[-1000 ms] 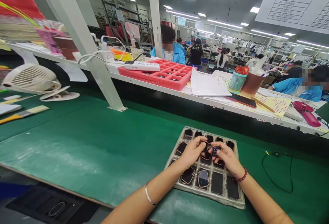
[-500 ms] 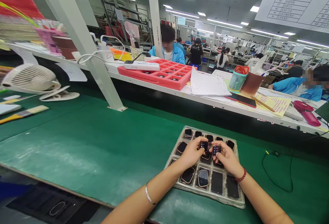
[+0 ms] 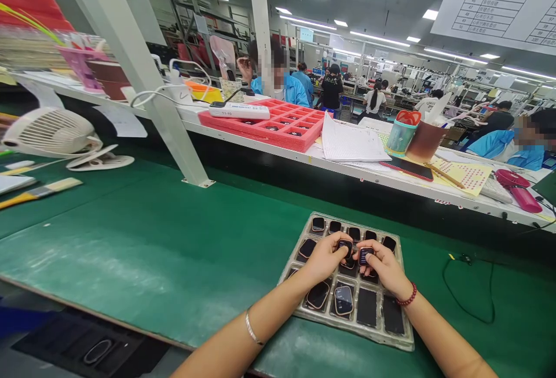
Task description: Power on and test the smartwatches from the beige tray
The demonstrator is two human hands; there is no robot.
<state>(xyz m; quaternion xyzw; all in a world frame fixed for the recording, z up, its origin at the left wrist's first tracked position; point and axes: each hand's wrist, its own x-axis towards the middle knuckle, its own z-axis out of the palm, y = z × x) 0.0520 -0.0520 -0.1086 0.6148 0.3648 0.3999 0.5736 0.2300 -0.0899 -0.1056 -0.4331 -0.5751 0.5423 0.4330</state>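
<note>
My left hand (image 3: 326, 255) is closed on a smartwatch (image 3: 345, 245) without a strap, its thumb lying on the lit screen. In my right hand (image 3: 384, 265) is another smartwatch (image 3: 365, 256), gripped by its edges with the thumb on the lit display. Both are held close together above a clear plastic tray (image 3: 347, 324). Several dark-screened watches with gold-coloured rims lie in its compartments, one of them a watch (image 3: 343, 300) in the front row. Two front compartments at the right show only dark padding (image 3: 367, 307). My hands hide part of the middle rows.
A white shelf (image 3: 260, 135) crosses behind the green bench (image 3: 143, 239), carrying a red foam tray (image 3: 278, 139), papers (image 3: 350, 140) and a phone (image 3: 406, 168). A slanted post (image 3: 165, 112) stands left. Beyond are a fan (image 3: 52, 132), a brush (image 3: 41, 193) and a thin cable (image 3: 469, 308) at right.
Both thumbs have shifted slightly on the watch screens, and the right watch shows different content. Across the shelf, a person in blue has leaned left and raised a hand.
</note>
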